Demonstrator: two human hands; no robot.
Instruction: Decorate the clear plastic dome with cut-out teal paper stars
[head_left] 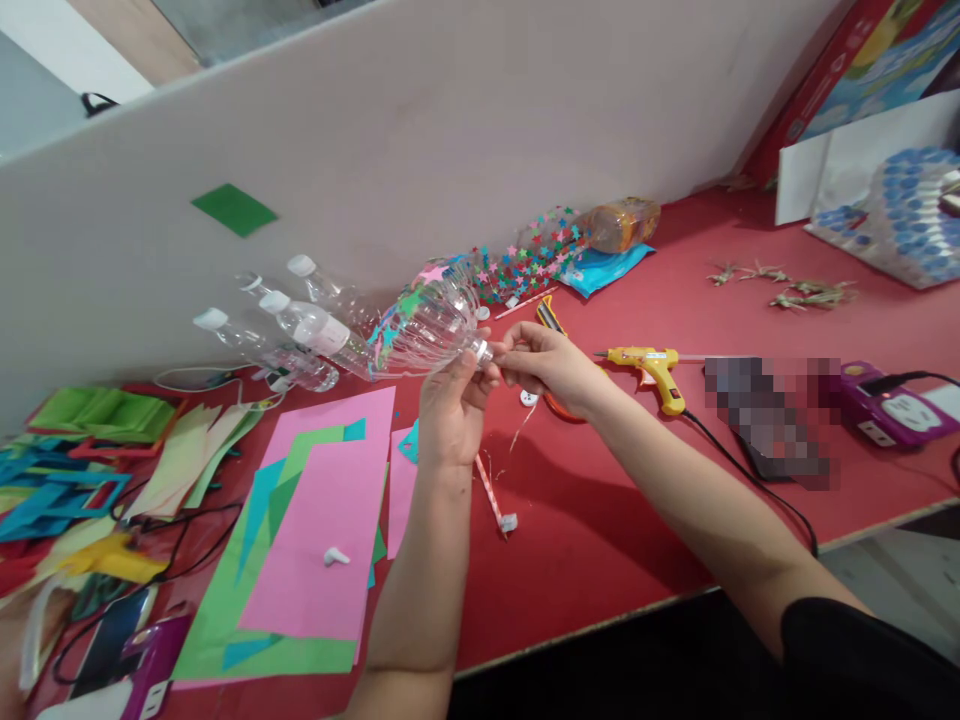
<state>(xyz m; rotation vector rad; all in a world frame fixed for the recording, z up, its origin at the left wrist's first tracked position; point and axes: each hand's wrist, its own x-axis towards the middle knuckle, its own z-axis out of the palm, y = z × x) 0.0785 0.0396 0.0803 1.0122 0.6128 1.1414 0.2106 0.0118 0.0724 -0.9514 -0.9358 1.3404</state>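
My left hand (452, 412) is closed around the neck of a clear plastic bottle (442, 318). The bottle's body is cut into thin strips that splay toward the wall, with coloured paper stars at their ends. At the bottle mouth, the fingertips of my right hand (546, 362) are pinched together; whatever sits between them is too small to make out. Below my hands lie a white button-like disc (529, 397) and a pink striped straw (489, 492) with a clear piece at its end. A yellow glue gun (651, 368) rests to the right of my right hand.
Several plastic bottles (322, 328) and a star-covered bottle (529, 260) lie along the wall. Pink and green paper sheets (315, 540) spread at the left, near an earbud (337, 556). An orange-handled cutter (551, 315), purple power socket (892, 410) and cord occupy the right. Another hand (37, 630) shows lower left.
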